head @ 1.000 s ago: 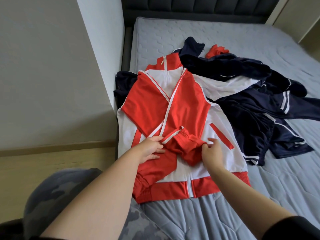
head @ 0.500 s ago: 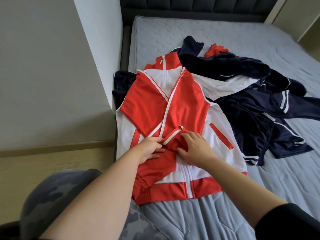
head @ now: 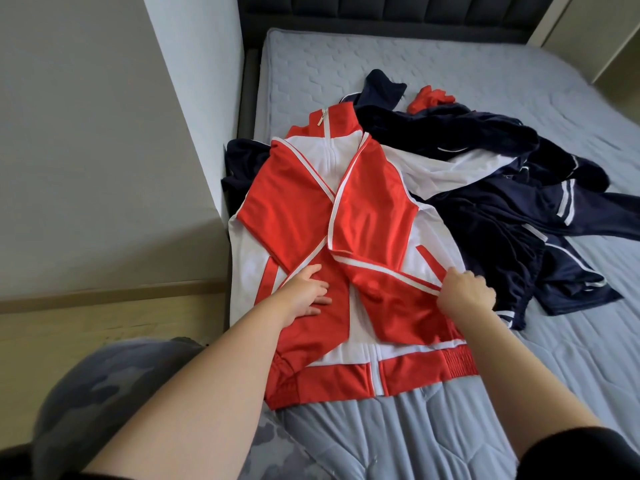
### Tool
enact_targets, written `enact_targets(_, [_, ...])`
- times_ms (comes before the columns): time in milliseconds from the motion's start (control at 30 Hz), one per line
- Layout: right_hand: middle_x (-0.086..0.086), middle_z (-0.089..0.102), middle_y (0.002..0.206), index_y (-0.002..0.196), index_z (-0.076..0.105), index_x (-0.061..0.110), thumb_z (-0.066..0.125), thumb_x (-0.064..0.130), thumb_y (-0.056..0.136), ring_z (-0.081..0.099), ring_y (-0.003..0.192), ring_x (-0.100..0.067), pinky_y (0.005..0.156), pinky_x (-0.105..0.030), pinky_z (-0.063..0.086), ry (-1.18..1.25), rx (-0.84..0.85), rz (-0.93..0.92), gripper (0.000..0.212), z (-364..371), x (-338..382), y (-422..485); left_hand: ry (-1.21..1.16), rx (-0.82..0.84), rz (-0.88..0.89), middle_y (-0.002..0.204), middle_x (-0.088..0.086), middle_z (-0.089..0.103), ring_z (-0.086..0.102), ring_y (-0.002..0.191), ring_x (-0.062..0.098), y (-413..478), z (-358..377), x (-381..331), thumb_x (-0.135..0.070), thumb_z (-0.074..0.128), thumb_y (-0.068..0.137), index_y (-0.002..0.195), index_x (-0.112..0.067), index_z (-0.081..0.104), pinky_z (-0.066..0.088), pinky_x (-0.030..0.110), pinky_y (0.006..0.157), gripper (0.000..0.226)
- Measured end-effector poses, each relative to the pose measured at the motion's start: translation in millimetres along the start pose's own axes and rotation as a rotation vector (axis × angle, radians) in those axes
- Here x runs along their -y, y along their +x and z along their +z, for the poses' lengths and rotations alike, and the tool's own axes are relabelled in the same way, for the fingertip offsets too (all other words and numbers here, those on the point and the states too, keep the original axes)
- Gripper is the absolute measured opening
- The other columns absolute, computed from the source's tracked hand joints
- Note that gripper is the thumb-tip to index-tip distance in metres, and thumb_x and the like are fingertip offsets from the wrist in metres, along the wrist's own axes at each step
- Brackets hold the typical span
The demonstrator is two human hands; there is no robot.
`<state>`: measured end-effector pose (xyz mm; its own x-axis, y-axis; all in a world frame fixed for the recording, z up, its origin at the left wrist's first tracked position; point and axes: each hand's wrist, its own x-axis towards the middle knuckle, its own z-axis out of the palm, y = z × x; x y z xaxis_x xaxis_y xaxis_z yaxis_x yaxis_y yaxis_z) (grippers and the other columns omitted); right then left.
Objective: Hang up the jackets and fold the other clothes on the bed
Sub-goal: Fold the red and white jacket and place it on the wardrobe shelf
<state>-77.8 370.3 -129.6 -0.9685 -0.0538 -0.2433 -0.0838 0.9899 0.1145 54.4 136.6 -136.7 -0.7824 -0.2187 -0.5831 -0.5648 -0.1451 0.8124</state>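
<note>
A red and white track jacket lies front up on the bed, zip closed, both red sleeves folded across its chest in an X. My left hand rests flat with spread fingers on the lower left sleeve. My right hand pinches the white-striped edge of the other sleeve at the jacket's right side, pulling that sleeve end out across the lower front.
A heap of navy clothes with white stripes lies right of the jacket, with a small red piece behind it. A grey wall corner stands at the bed's left edge. A dark headboard closes the far end.
My right hand moved right, drawing the bunched sleeve end out flat across the jacket's lower front. My left hand opened and now presses flat on the left sleeve.
</note>
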Motion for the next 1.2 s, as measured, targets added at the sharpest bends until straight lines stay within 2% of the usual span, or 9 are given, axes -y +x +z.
enact_targets(233, [-0.013,0.062,0.109,0.113,0.058,0.007,0.046,0.030,0.097,0.053,0.106,-0.034,0.091,-0.041,0.042,0.359,-0.061,-0.455,0.030,14.9,47.4,-3.5,0.042,0.002,-0.014,0.125,0.001,0.053,0.063,0.098,0.016,6.4,0.0,4.4,-0.003,0.041,0.096,0.142,-0.020,0.038,0.050,0.027,0.079,0.049])
enact_targets(467, [-0.013,0.064,0.089,0.078,0.055,0.008,0.044,0.026,0.089,0.059,0.089,-0.035,0.070,-0.035,0.041,0.508,-0.090,-0.082,0.024,30.6,21.9,7.4,0.025,-0.093,0.003,0.107,0.000,0.061,0.066,0.078,0.011,14.2,-1.0,9.3,-0.004,0.042,0.094,0.130,-0.015,0.051,0.050,0.023,0.065,0.038])
enact_targets(533, [-0.015,0.064,0.092,0.081,0.056,0.008,0.043,0.027,0.088,0.057,0.084,-0.034,0.071,-0.035,0.043,0.541,-0.096,0.031,0.024,34.6,8.1,4.1,0.113,-0.273,0.084,0.092,-0.001,0.064,0.065,0.069,0.013,17.6,-3.0,10.5,-0.001,0.040,0.091,0.119,-0.010,0.059,0.050,0.024,0.060,0.035])
enact_targets(600, [-0.016,0.063,0.094,0.087,0.054,0.006,0.045,0.025,0.089,0.055,0.083,-0.034,0.071,-0.037,0.043,0.472,-0.153,0.030,0.021,38.6,4.5,-0.3,0.242,-0.386,0.164,0.098,0.006,0.068,0.067,0.083,0.023,21.2,-7.0,14.2,-0.002,0.039,0.089,0.109,-0.010,0.064,0.054,0.031,0.076,0.033])
enact_targets(733, [-0.022,0.056,0.118,0.119,0.055,-0.002,0.055,0.004,0.081,0.050,0.109,-0.040,0.095,-0.047,0.038,0.440,-0.455,-0.286,0.038,43.8,15.9,-7.5,0.540,-0.442,0.278,0.116,0.003,0.064,0.057,0.109,0.022,19.8,-7.7,19.1,-0.003,0.042,0.086,0.113,-0.017,0.066,0.045,0.030,0.094,0.039])
enact_targets(833, [-0.017,0.048,0.138,0.134,0.049,0.006,0.050,0.015,0.082,0.041,0.129,-0.035,0.110,-0.049,0.029,0.355,-0.545,-0.631,0.053,45.1,32.8,-13.5,0.924,-0.397,0.423,0.145,0.002,0.041,0.033,0.134,0.022,18.6,-4.1,24.4,-0.011,0.047,0.089,0.134,-0.022,0.053,0.026,0.032,0.111,0.046])
enact_targets(900, [-0.010,0.034,0.152,0.145,0.038,0.015,0.034,0.032,0.093,0.024,0.143,-0.028,0.117,-0.049,0.013,0.140,-0.371,-0.741,0.055,52.6,39.9,-10.7,1.161,-0.349,0.345,0.159,0.001,0.013,0.006,0.145,0.023,19.5,-6.4,31.0,-0.025,0.045,0.094,0.146,-0.030,0.033,0.011,0.043,0.117,0.054])
enact_targets(1000, [0.000,0.005,0.161,0.153,0.009,0.026,0.016,0.046,0.098,-0.002,0.148,-0.018,0.116,-0.045,-0.011,0.004,-0.129,-0.665,0.058,69.2,41.8,2.0,1.277,-0.266,0.214,0.160,0.001,-0.009,-0.011,0.146,0.024,23.4,-10.7,38.7,-0.037,0.035,0.099,0.151,-0.034,0.011,0.002,0.048,0.117,0.058])
enact_targets(1200, [0.001,-0.004,0.161,0.152,-0.001,0.027,0.012,0.050,0.096,-0.008,0.147,-0.016,0.117,-0.043,-0.011,0.000,-0.135,-0.676,0.062,74.4,48.1,12.2,1.481,-0.335,0.307,0.158,0.005,-0.019,-0.022,0.144,0.026,24.8,0.5,58.2,-0.052,0.018,0.099,0.151,-0.029,-0.006,-0.007,0.050,0.115,0.062])
